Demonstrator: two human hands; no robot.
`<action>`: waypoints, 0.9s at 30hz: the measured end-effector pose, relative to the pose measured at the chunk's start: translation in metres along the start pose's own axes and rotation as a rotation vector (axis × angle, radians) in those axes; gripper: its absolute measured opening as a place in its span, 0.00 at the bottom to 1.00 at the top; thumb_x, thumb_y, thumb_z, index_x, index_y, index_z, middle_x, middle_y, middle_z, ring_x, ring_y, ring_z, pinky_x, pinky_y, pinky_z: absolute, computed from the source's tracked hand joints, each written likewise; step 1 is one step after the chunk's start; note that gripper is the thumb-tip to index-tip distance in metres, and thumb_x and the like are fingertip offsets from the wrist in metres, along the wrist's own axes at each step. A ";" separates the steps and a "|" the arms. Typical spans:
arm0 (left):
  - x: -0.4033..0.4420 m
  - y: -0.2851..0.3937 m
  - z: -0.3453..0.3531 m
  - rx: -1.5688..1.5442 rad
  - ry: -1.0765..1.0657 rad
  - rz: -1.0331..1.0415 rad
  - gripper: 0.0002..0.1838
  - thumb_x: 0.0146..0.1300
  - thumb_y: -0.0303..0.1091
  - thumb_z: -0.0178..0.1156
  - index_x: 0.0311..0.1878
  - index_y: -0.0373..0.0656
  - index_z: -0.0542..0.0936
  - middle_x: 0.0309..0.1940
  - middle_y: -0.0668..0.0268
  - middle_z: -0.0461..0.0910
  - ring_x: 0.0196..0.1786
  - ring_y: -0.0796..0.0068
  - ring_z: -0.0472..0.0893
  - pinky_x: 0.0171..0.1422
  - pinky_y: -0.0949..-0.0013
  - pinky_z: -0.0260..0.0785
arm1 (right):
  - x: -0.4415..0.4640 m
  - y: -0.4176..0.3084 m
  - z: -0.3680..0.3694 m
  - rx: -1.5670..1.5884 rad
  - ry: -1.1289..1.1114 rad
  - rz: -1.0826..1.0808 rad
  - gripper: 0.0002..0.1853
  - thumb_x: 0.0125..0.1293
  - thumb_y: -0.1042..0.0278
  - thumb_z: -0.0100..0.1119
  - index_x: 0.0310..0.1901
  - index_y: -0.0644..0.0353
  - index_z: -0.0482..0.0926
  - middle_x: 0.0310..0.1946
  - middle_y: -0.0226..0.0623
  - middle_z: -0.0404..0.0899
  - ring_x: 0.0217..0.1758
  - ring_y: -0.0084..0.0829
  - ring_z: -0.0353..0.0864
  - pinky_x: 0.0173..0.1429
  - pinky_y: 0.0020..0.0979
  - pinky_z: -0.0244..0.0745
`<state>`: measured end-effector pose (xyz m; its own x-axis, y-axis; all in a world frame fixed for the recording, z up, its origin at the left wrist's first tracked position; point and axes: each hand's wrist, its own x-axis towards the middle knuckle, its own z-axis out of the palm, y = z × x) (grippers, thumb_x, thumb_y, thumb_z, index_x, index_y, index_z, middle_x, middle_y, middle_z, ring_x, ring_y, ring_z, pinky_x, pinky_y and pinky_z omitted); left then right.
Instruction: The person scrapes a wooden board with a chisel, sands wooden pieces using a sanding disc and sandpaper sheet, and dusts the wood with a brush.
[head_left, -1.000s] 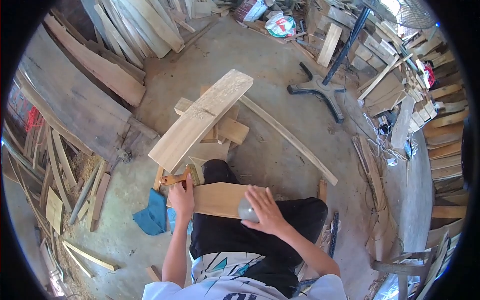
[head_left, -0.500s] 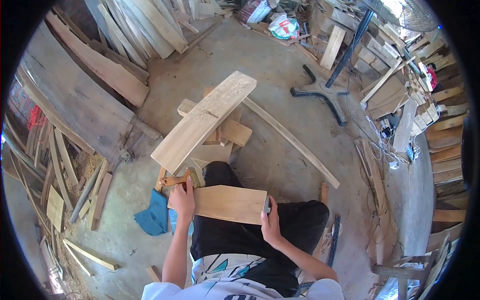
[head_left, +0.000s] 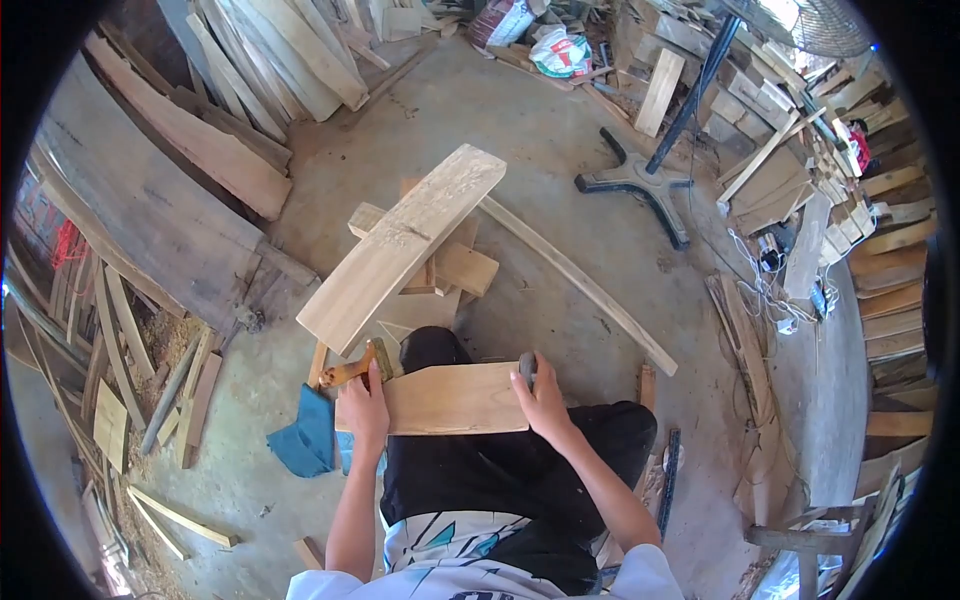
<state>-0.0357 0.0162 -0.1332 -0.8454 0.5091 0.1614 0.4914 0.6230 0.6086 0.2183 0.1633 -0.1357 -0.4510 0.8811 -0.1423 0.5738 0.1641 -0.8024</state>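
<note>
A flat wooden board [head_left: 455,398] lies across my lap. At its left end, my left hand [head_left: 363,405] is closed on a brush [head_left: 350,370] with an orange-brown wooden handle, and rests against the board. My right hand [head_left: 541,398] is at the board's right end, closed round a dark, rounded object [head_left: 527,366] that touches the end edge. Beyond my knees, a thick plank [head_left: 400,250] rests on a stack of wooden blocks [head_left: 465,268].
A long thin strip [head_left: 580,285] slants along the floor at the right of the stack. Blue cloth [head_left: 303,437] lies at my left. A fan stand [head_left: 640,178] is ahead right, and large slabs [head_left: 140,190] lean at the left.
My right hand has moved from the board's top face to its right end, then slightly up along that end. The board has tilted a little. My left hand keeps its hold on the brush.
</note>
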 end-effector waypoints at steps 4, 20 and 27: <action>-0.001 -0.001 0.000 -0.037 0.000 -0.016 0.28 0.77 0.52 0.53 0.40 0.30 0.83 0.37 0.41 0.83 0.43 0.38 0.80 0.49 0.42 0.69 | 0.001 -0.001 0.002 -0.052 0.017 -0.044 0.41 0.75 0.47 0.55 0.73 0.75 0.55 0.67 0.71 0.61 0.70 0.65 0.65 0.74 0.51 0.63; 0.004 0.030 -0.004 0.081 0.010 0.235 0.17 0.74 0.42 0.58 0.44 0.36 0.86 0.37 0.47 0.85 0.42 0.43 0.82 0.53 0.47 0.70 | -0.016 -0.008 0.058 -0.640 0.164 -0.217 0.47 0.72 0.44 0.58 0.75 0.79 0.51 0.74 0.71 0.51 0.78 0.70 0.52 0.79 0.61 0.50; 0.003 0.013 0.001 0.071 -0.040 0.080 0.19 0.75 0.44 0.57 0.43 0.36 0.85 0.38 0.46 0.85 0.42 0.43 0.82 0.49 0.45 0.71 | 0.000 -0.056 0.065 -0.491 0.048 -0.415 0.44 0.77 0.42 0.48 0.74 0.79 0.55 0.77 0.70 0.50 0.83 0.63 0.46 0.84 0.59 0.38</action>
<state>-0.0314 0.0262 -0.1258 -0.7944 0.5813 0.1759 0.5722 0.6191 0.5379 0.1422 0.1250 -0.1282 -0.6782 0.7176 0.1584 0.6091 0.6695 -0.4252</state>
